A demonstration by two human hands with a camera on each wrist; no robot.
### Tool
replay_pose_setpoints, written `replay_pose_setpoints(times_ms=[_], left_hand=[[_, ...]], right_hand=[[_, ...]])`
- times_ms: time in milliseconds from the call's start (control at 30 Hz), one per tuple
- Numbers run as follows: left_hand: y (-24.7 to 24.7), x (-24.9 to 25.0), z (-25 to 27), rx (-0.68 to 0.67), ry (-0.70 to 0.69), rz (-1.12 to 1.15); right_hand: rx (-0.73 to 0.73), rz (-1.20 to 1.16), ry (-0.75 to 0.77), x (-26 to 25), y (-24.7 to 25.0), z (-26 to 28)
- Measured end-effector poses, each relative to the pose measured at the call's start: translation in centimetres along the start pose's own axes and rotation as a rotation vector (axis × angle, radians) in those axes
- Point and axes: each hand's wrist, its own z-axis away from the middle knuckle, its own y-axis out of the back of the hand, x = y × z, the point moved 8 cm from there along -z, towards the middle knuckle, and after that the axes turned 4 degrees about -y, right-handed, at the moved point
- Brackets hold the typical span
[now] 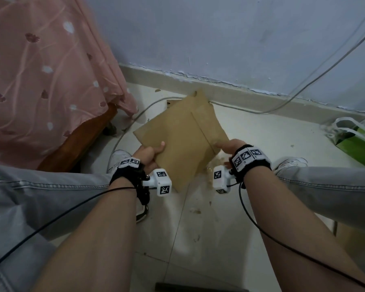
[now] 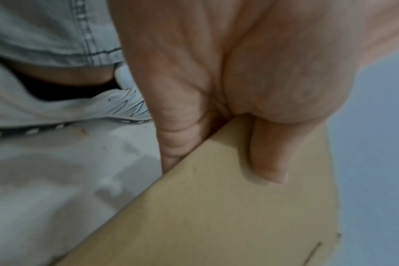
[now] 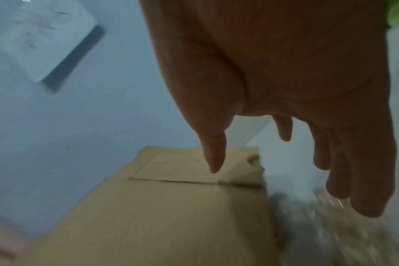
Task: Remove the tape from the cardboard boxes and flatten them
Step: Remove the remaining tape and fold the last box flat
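A flattened brown cardboard box (image 1: 183, 133) is held tilted above the tiled floor between my knees. My left hand (image 1: 150, 153) pinches its near left edge, thumb (image 2: 269, 153) on top and fingers (image 2: 178, 144) underneath. My right hand (image 1: 228, 147) hovers at the box's right edge with fingers (image 3: 337, 176) straight and spread, holding nothing; whether it touches the cardboard (image 3: 171, 207) I cannot tell. A crumpled bit of clear tape (image 1: 209, 170) lies on the floor under the box.
A bed with a pink flowered cover (image 1: 40, 70) stands at the left. A white cable (image 1: 303, 89) runs along the wall and floor. A green bag (image 1: 356, 144) sits at the right. My white shoes (image 1: 118, 157) flank the box. Another cardboard piece (image 1: 171, 102) lies behind.
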Motion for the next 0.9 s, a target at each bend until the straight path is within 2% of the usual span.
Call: replay_pose_setpoints(times_ms=[67,133,167,200,333,467,633,733,800,900], left_hand=[[-0.2,-0.3,0.0,-0.013,0.042,0.143],[-0.6,-0.8,0.0,-0.008,0.092,0.212],[-0.9,-1.0,-0.1,-0.007,0.112,0.232],[-1.2,-1.2,-0.2,-0.001,0.122,0.243],[-2.2,-1.7,-1.4,0.035,0.147,0.257],[-1.6,-1.6,-3.5,0.109,0.092,0.239],[-1.1,-1.6,-6.7,0.159,0.082,0.261],[-2.1,-1.4,-9.7,0.151,0.091,0.243],[-2.3,-1.2,-11.7,0.196,0.092,0.242],[-2.4,-0.9,-14.3,0.263,0.075,0.234]], right_hand=[[-0.163,-0.159,-0.067,1.5,-2.7,-0.3],[-0.363,-0.394,-0.056,1.2,-6.0,0.6],[-0.424,-0.492,-0.017,0.6,-7.1,0.7],[-0.422,-0.542,0.008,0.1,-7.6,0.9],[-0.255,-0.609,0.068,-1.3,-6.3,-0.4],[-0.136,-0.58,0.092,-2.5,-2.7,-2.6],[-0.1,-0.549,0.198,-5.3,2.0,-5.6],[0.084,-0.471,0.233,-7.4,4.2,-7.6],[0.192,-0.427,0.22,-8.4,5.1,-9.2],[0.156,-0.354,0.174,-8.7,4.2,-11.4]])
